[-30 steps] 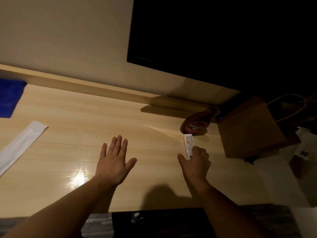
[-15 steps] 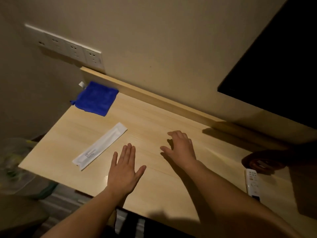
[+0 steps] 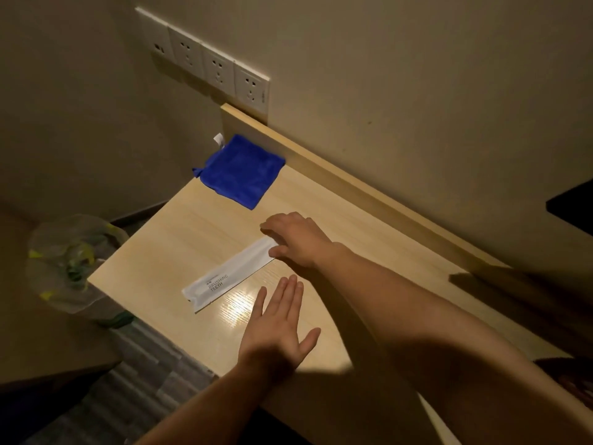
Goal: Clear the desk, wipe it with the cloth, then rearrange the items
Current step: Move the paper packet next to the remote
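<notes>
A folded blue cloth lies at the far left corner of the light wooden desk. A long white toothbrush packet printed "BRUSHING TEETH" lies flat on the desk nearer me. My right hand reaches across, its fingertips resting on the packet's far right end, fingers curved but not closed around it. My left hand lies flat and spread on the desk, just right of the packet's near end, holding nothing.
A bin lined with a clear bag stands on the floor off the desk's left edge. A row of white wall sockets sits above the cloth. A dark screen corner shows at the right.
My right hand let go of the white remote, crossed left over the desk and now touches the packet's end. The view swung left; my left hand stayed flat.
</notes>
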The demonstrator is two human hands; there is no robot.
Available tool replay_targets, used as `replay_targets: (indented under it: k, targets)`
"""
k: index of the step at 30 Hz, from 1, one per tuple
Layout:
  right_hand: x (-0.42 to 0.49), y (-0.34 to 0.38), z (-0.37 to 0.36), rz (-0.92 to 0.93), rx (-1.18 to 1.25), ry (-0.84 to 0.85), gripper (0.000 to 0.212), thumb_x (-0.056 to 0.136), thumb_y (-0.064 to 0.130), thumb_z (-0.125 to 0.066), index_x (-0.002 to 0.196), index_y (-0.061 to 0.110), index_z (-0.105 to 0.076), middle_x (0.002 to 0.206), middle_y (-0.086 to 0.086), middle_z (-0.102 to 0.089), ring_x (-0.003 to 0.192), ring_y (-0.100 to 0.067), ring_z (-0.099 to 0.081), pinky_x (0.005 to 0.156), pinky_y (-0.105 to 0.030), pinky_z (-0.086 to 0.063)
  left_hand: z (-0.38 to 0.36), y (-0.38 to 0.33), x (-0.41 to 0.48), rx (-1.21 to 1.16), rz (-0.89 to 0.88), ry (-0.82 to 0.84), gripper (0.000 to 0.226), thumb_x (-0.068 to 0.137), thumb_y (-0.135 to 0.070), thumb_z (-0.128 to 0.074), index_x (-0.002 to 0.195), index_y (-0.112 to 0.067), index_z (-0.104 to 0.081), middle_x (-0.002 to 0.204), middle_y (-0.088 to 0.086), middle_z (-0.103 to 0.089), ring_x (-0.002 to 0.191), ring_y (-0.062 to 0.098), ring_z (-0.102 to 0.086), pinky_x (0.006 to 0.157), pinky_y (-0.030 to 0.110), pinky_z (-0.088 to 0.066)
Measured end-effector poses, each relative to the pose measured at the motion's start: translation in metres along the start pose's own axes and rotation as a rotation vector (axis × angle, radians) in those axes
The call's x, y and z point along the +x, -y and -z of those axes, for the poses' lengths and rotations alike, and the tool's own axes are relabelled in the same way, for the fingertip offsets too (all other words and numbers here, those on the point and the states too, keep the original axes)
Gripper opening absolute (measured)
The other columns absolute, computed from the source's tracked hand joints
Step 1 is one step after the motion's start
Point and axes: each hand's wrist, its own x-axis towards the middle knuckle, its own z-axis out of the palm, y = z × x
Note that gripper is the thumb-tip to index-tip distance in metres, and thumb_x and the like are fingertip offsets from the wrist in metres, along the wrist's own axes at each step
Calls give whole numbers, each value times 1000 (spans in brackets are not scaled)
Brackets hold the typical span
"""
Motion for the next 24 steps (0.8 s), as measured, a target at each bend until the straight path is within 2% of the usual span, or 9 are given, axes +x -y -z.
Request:
replay_targets:
  k: [2, 4, 5, 8, 11, 14, 18, 21, 24]
  targets:
    - [8, -3, 1, 35, -36, 0, 56, 97, 38, -70, 148, 29, -51, 146, 3, -55, 127, -24, -49, 103, -42, -47, 3, 0, 1, 10, 8, 7, 90, 100, -72, -28, 167, -13, -16, 176, 6, -10, 163, 22, -7, 130, 53, -6]
    - [10, -7, 1, 51, -32, -18, 51, 96, 37, -71, 143, 28, -56, 138, 1, -57, 120, -23, -50, 99, -40, -49, 5, 0, 2, 37, 6, 23, 91, 99, -74, -18, 167, -16, 1, 175, 3, 7, 163, 21, 7, 131, 54, -2]
    - [10, -9, -1, 44, -9, -24, 47, 95, 37, -73, 139, 26, -59, 133, 1, -59, 116, -22, -50, 97, -39, -50, 5, -1, 3, 45, 11, 26, 92, 99, -73, -17, 167, -16, 3, 175, 4, 10, 163, 22, 8, 131, 55, -3]
    - [6, -18, -7, -19, 94, -21, 32, 93, 35, -75, 119, 21, -64, 116, 0, -58, 104, -20, -49, 90, -38, -51, 8, -1, 1, 17, 28, 60, 92, 100, -72, -26, 169, -14, -8, 177, 5, 0, 164, 21, 1, 130, 56, -11]
    - [-4, -27, -12, -91, 299, -8, 21, 93, 29, -75, 105, 18, -61, 104, 0, -58, 93, -21, -52, 78, -36, -46, 8, 2, 1, 19, 32, 103, 90, 99, -75, -11, 165, -21, 20, 171, -3, 29, 158, 14, 28, 130, 52, 11]
    - [-22, -35, -14, -213, 555, -54, 17, 94, 26, -73, 102, 16, -62, 98, -2, -64, 84, -20, -58, 73, -38, -49, 14, 0, 1, 55, 46, 135, 90, 99, -78, -5, 161, -23, 29, 166, -4, 40, 153, 13, 38, 127, 50, 20]
    - [-65, -44, -16, -390, 761, -237, 18, 91, 24, -77, 95, 12, -65, 86, 2, -62, 72, -9, -52, 61, -27, -40, 12, 4, -4, 56, 56, 57, 88, 101, -76, -8, 163, -21, 22, 170, -3, 31, 156, 13, 31, 129, 50, 14]
    - [-116, -44, -23, -600, 995, -440, 26, 91, 18, -78, 92, 0, -59, 80, -5, -57, 61, -6, -50, 53, -20, -44, 7, 11, -6, 35, 57, 12, 88, 102, -75, -12, 165, -20, 16, 174, -2, 22, 158, 12, 27, 130, 48, 11]
    - [-182, -48, -42, -857, 1157, -614, 27, 91, 15, -79, 90, -1, -57, 85, -15, -61, 66, -20, -58, 53, -31, -55, 8, 13, -4, 61, 62, 2, 90, 101, -75, -11, 167, -17, 8, 175, 0, 16, 160, 14, 22, 131, 49, 6]
